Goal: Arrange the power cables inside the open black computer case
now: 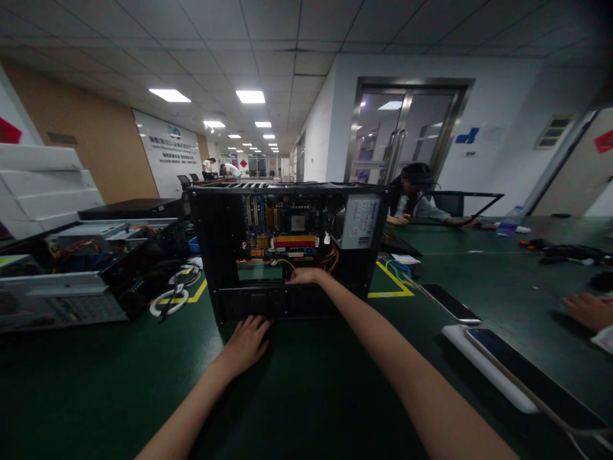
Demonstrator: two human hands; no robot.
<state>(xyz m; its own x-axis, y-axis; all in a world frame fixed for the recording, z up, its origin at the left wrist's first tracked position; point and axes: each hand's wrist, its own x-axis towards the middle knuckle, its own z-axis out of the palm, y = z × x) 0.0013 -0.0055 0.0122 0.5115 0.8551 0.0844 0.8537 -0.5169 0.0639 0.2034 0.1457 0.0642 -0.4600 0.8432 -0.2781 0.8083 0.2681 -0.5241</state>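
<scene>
A black computer case (297, 303) stands upright on the green table with its side open towards me. Inside are a motherboard (282, 220), red and yellow memory slots (295, 242) and a silver power supply (360, 220) at the upper right. My right hand (306, 276) reaches into the lower part of the case, fingers closed; what they grip is hidden. A thin yellow wire (286, 262) runs close to its fingertips, and bundled cables (330, 255) hang just above. My left hand (248, 345) lies flat on the table, fingers spread, at the case's bottom front edge.
To the left lies another opened computer case (71, 275), with coiled white cable (168, 303) beside it. Phones (450, 303) and a white slab (488, 370) lie at right. A co-worker (416, 195) sits behind; another person's hand (589, 311) rests at far right. A bottle (510, 221) stands beyond.
</scene>
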